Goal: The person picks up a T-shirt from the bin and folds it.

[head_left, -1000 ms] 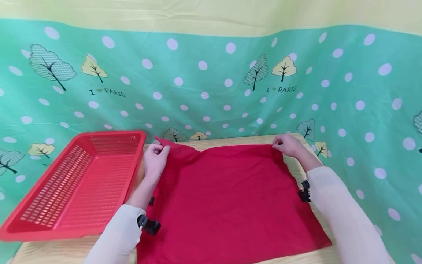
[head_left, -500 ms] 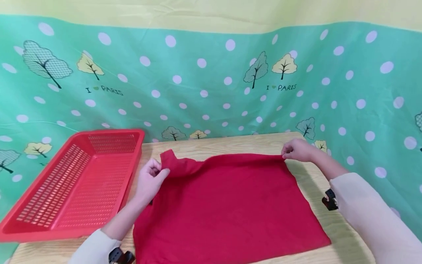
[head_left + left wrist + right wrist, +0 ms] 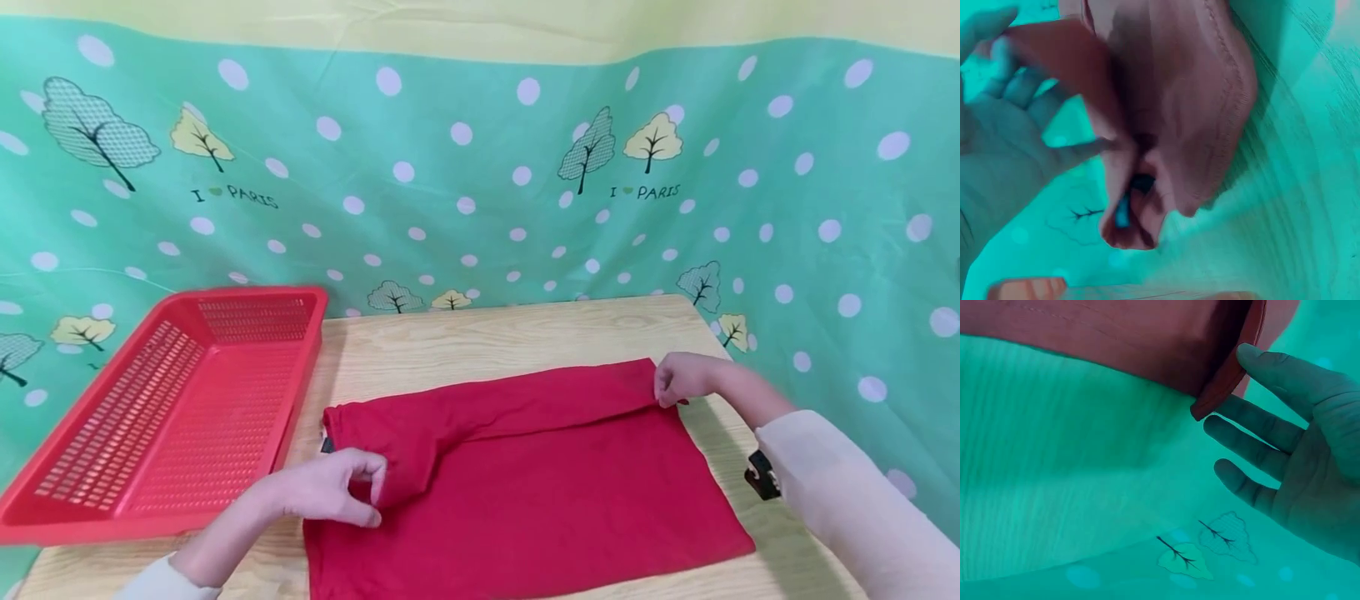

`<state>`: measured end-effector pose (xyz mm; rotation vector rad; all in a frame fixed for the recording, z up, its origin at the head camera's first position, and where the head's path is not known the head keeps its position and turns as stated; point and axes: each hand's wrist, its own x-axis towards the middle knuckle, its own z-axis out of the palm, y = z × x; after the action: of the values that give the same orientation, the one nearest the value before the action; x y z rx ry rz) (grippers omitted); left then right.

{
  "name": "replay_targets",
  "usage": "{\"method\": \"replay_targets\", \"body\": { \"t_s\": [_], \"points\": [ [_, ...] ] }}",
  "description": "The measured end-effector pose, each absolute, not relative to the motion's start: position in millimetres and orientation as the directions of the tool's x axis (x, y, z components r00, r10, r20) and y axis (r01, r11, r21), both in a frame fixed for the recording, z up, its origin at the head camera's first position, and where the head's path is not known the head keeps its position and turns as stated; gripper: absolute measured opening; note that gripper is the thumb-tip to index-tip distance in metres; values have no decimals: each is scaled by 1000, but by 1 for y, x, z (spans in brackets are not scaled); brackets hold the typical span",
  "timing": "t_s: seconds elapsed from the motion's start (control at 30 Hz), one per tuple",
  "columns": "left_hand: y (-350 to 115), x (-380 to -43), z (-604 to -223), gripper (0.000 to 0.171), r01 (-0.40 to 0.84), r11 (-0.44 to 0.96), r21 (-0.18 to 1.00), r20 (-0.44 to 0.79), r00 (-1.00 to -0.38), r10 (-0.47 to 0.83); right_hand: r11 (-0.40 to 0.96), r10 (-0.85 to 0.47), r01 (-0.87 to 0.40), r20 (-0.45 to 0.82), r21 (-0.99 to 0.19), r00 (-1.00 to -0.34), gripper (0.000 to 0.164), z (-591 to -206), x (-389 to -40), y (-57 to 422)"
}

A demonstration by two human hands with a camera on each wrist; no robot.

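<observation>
Cloth, red: on table, right of basket, far edge folded nearward | left hand pinches its raised left part; right hand, its right end | risk: skewed fold, if the left pulls nearer

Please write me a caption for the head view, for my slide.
Right hand pinching a partly folded red cloth, left hand at its other side, basket alongside.
</observation>
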<state>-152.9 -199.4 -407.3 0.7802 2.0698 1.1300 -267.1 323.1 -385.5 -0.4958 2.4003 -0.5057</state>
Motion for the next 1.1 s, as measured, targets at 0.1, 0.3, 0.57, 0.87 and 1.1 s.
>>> {"method": "replay_targets", "body": {
  "t_s": [0.1,0.3,0.57,0.87,1.1],
  "points": [
    [-194,-147,-406,24,131,564,815,-362,-644,673,858,-455,-211,-500,-468,-737,4,-391,-264,323],
    [-171,-144,-419,48,-7,723,691,-320,-900,296,867,-442,-221,-483,-447,-756,5,-397,-261,324],
    [-148,-146,-435,63,-85,615,784,-238,-956,172,857,-451,-228,-460,-461,-765,5,-399,-261,327],
    [-134,-123,-428,23,323,484,814,-92,-750,655,852,-460,-229,-463,-471,-757,5,-397,-257,326],
    [-130,-121,-438,30,462,782,417,34,-868,495,872,-416,-292,-278,-393,-866,17,-405,-254,323]
  ]
}}
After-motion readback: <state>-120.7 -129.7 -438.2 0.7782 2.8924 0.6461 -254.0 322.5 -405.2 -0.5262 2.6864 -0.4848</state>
